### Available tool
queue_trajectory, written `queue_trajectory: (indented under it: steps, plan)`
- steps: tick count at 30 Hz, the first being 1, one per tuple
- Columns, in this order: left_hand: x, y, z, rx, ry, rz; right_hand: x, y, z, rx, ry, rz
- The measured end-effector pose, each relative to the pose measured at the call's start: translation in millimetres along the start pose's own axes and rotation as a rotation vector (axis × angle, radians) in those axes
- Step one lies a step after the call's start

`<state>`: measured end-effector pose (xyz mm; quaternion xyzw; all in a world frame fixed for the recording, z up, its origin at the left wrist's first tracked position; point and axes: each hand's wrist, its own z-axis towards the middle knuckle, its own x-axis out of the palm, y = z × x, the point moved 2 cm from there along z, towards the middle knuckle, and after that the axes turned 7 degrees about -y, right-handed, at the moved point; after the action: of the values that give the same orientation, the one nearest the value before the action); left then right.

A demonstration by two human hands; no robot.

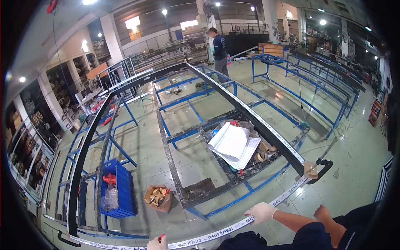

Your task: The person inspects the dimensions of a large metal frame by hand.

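Note:
Along the bottom runs the near bar of a large black frame (204, 238), covered with white printed protective film. At the lower edge, my gloved left hand (156, 244) is closed around a small red thing (162, 238), only partly visible, beside the bar. My gloved right hand (261, 213) is closed over the bar farther right, its fingertips on the film. At the frame's right corner sits a bar clamp (326, 171) with a wooden block (310, 170). A bare closed hand (323, 213) beside my right arm appears to belong to another person.
Blue metal trestles (216, 211) carry the frame. Papers (233, 143) lie on a cluttered shelf inside it. A blue crate (118, 189) and a box of wood blocks (158, 198) stand on the floor. Another person (219, 52) stands at the far side.

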<state>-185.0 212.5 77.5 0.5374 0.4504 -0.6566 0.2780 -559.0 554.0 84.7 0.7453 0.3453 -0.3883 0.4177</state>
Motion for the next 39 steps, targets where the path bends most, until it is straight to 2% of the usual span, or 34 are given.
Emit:
queue_trajectory:
  steps: [3, 6, 9, 15, 25, 33, 39]
  plan:
    - [-27, -24, 2, 0.053, 0.191, 0.034, 13, -9, 5, -0.021, 0.002, -0.021]
    - [-8, -10, 10, 0.199, 0.202, -0.069, 3, -3, 3, 0.003, 0.052, -0.036]
    - [-10, -18, 13, 0.219, 0.28, -0.002, 7, -6, 5, 0.009, 0.051, -0.021]
    - [-7, -31, 7, 0.268, 0.324, -0.141, 5, -2, 3, 0.042, 0.014, -0.016]
    - [-17, -37, 5, 0.333, 0.394, -0.143, 9, -6, 7, 0.037, 0.046, -0.04]
    - [-15, -19, 16, 0.356, 0.418, -0.11, 7, -6, 1, -0.012, -0.099, 0.001]
    - [-11, -84, 1, 0.373, 0.576, -0.131, 9, -10, 1, -0.048, -0.127, 0.028]
